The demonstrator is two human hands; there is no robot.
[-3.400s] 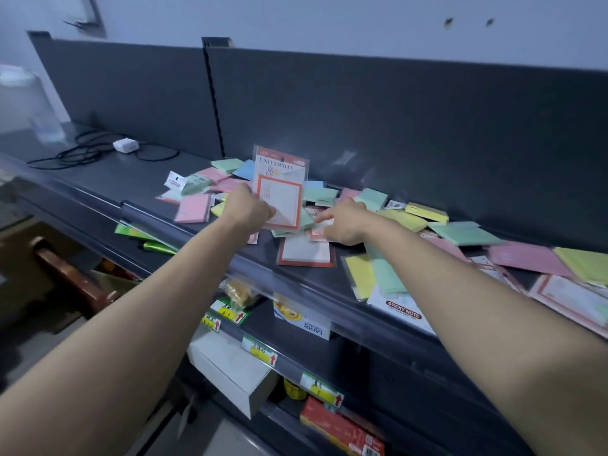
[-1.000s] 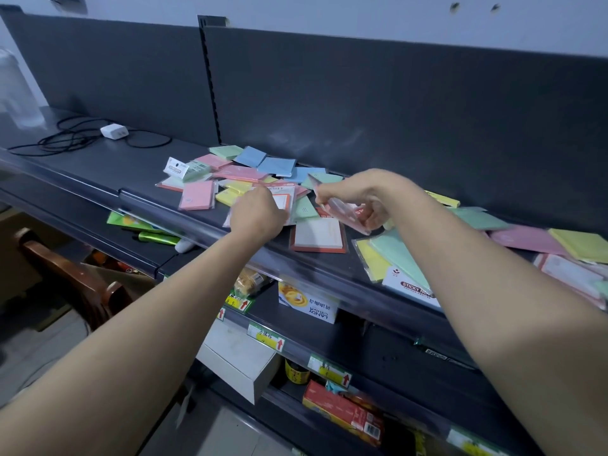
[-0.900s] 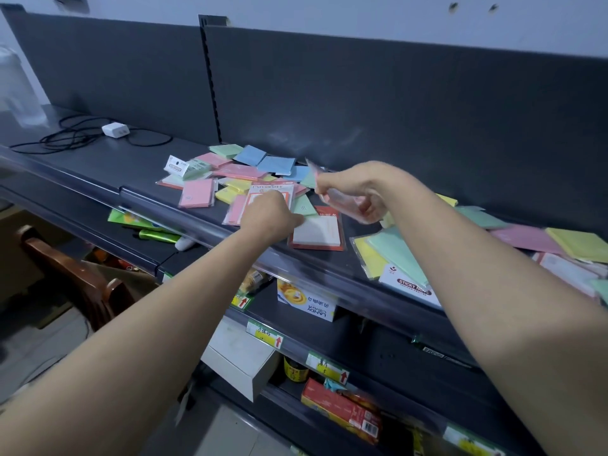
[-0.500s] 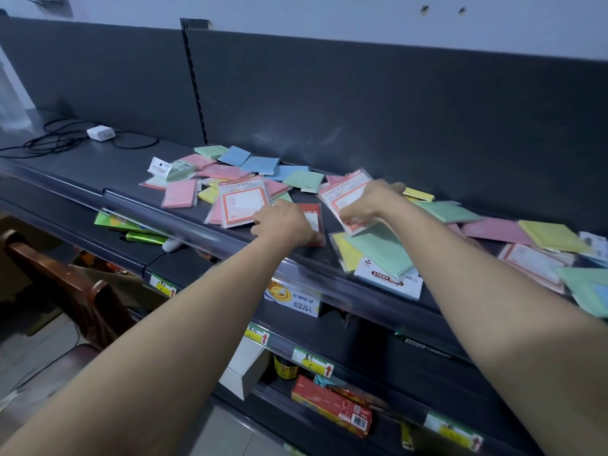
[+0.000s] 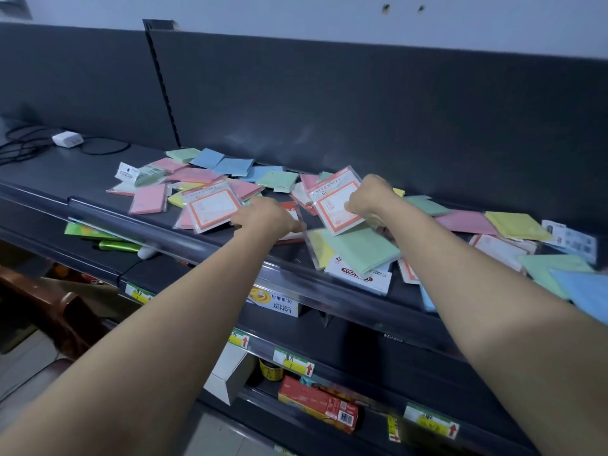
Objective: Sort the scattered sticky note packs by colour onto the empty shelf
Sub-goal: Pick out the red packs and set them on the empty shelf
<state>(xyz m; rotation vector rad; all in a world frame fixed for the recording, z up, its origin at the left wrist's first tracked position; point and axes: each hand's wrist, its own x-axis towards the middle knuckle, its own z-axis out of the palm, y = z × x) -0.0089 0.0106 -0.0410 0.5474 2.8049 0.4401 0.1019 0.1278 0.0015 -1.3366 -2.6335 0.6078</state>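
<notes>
Lowered since a moment ago, our right hand (image 5: pixel 370 199) has fingers pinched on the University pack (image 5: pixel 332 212) above the middle of the shelf (image 5: pixel 75 176); film-wrapped, it looks light, bendy and slippery, so we favour an edge grip; of our left hand (image 5: pixel 266 218) we cannot tell how the fingers lie.

One view only: a wide-angle camera on the person's head, facing forward and down at the shelf (image 5: pixel 82 179) from its front. The shelf edge runs diagonally, high left to low right. Close range: both forearms enter from the bottom corners. The left hand (image 5: pixel 266 218) and right hand (image 5: pixel 368 199) land near frame centre, with a red-framed sticky note pack (image 5: pixel 332 209) at the right one. The back panel (image 5: pixel 362 110) fills the top half. Lower shelves (image 5: pixel 345 337) and floor (image 5: pixel 19 366) show bottom left.
</notes>
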